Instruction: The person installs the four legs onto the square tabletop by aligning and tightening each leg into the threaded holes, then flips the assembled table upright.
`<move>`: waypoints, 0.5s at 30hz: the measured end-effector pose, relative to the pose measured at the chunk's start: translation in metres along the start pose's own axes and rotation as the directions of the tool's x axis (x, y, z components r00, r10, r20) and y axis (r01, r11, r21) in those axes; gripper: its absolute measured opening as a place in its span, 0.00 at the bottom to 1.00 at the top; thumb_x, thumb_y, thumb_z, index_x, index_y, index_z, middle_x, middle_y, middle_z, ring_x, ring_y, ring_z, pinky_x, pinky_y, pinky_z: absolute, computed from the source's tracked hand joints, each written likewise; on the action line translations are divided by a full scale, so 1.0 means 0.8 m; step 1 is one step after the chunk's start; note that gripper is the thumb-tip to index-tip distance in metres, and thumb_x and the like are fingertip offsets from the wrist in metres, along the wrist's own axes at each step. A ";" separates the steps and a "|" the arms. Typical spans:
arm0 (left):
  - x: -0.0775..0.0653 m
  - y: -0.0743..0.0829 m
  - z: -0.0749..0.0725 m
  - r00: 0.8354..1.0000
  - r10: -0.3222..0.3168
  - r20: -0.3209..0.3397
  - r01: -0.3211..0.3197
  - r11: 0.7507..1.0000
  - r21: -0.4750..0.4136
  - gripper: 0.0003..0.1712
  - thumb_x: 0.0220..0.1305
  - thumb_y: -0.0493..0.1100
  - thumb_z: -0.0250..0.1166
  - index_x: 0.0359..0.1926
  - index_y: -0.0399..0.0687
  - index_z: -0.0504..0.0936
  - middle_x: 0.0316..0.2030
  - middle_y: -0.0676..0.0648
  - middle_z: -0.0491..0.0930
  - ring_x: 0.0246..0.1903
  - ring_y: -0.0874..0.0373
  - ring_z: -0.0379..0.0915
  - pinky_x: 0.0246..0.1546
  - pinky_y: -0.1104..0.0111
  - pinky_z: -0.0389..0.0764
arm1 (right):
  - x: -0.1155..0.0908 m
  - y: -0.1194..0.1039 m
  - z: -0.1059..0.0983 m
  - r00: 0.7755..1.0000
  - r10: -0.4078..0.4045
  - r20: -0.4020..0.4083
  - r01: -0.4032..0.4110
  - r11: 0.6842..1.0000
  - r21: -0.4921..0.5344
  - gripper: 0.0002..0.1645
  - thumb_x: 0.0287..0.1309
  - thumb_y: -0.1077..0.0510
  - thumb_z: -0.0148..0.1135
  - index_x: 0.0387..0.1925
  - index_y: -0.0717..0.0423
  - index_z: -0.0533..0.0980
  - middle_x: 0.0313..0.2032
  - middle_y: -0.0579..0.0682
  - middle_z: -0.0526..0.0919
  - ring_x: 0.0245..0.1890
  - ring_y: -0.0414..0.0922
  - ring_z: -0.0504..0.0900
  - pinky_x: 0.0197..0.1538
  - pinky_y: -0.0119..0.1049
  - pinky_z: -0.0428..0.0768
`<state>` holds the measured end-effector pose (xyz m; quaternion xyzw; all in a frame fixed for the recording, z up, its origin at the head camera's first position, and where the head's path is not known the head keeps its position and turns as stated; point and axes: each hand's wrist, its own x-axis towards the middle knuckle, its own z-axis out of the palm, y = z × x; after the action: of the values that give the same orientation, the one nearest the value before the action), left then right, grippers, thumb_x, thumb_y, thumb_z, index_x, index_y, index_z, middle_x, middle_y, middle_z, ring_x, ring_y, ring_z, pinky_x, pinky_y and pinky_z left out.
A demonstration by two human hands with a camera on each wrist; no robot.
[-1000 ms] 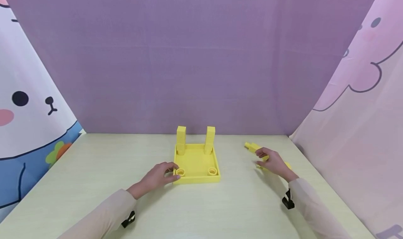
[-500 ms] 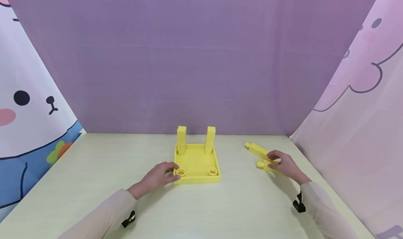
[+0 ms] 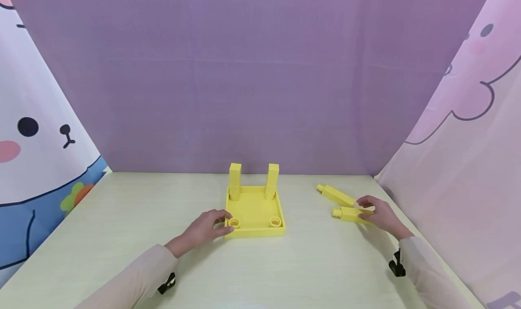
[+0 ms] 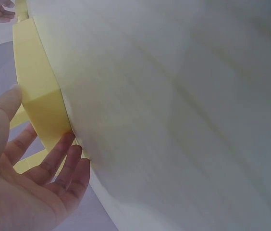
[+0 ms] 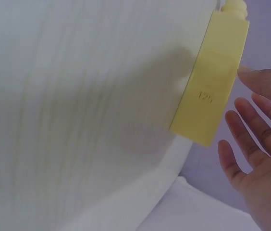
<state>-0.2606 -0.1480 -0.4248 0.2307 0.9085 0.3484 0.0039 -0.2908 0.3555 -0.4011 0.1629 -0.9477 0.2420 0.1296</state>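
Observation:
An upturned yellow toy tabletop (image 3: 254, 211) with a raised rim lies at the table's middle. Two square legs stand at its back corners, a left leg (image 3: 234, 181) and a right leg (image 3: 272, 181). Round threaded sockets show at the front corners, one of them the right socket (image 3: 275, 221). My left hand (image 3: 203, 230) holds the front left corner, thumb on one side and fingers on the other. My right hand (image 3: 382, 216) is at the near loose leg (image 3: 351, 214), marked 125 in the right wrist view; its thumb is at the edge, the fingers loosely spread.
Just behind the near loose leg lies another loose leg (image 3: 337, 196), its threaded end pointing to the back left. A purple cloth (image 3: 244, 78) rises behind the pale table (image 3: 260, 273), and printed curtains stand at both sides.
My right hand has moved right across the loose legs, uncovering them, to the outer end of the near one. My left hand stays at the tabletop's corner.

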 end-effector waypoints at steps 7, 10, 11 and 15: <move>-0.001 0.004 -0.002 1.000 0.002 -0.001 -0.002 1.000 -0.003 0.18 0.57 0.49 0.64 0.44 0.44 0.78 0.42 0.46 0.79 0.45 0.49 0.74 0.46 0.55 0.77 | -0.007 0.021 -0.001 0.998 -0.040 -0.038 0.041 0.999 0.022 0.22 0.38 0.67 0.70 0.39 0.68 0.75 0.35 0.63 0.80 0.36 0.59 0.79 0.37 0.48 0.78; -0.001 0.003 -0.002 1.000 0.015 -0.002 -0.015 1.000 0.005 0.18 0.57 0.49 0.64 0.44 0.43 0.78 0.42 0.46 0.80 0.45 0.48 0.75 0.46 0.55 0.77 | -0.009 0.030 -0.001 0.998 -0.051 -0.036 0.052 0.998 0.032 0.22 0.37 0.67 0.70 0.39 0.68 0.75 0.35 0.64 0.80 0.36 0.58 0.78 0.37 0.49 0.78; -0.001 0.003 -0.001 1.000 0.020 -0.003 -0.020 1.000 0.008 0.18 0.57 0.49 0.64 0.44 0.43 0.78 0.42 0.46 0.80 0.45 0.48 0.75 0.46 0.55 0.77 | -0.010 0.030 -0.001 0.999 -0.040 -0.028 0.041 0.999 0.028 0.22 0.37 0.66 0.70 0.39 0.68 0.75 0.35 0.63 0.80 0.36 0.57 0.78 0.38 0.49 0.78; -0.001 0.003 -0.002 1.000 0.030 -0.003 -0.030 1.000 0.010 0.18 0.57 0.49 0.64 0.44 0.43 0.78 0.43 0.45 0.80 0.45 0.48 0.75 0.46 0.55 0.77 | -0.012 0.031 -0.002 0.999 0.022 0.025 -0.022 1.000 -0.001 0.23 0.39 0.66 0.70 0.41 0.69 0.75 0.38 0.63 0.80 0.39 0.58 0.78 0.44 0.53 0.76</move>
<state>-0.2592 -0.1477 -0.4226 0.2436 0.9067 0.3442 -0.0041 -0.2913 0.3794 -0.4131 0.1556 -0.9510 0.2411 0.1150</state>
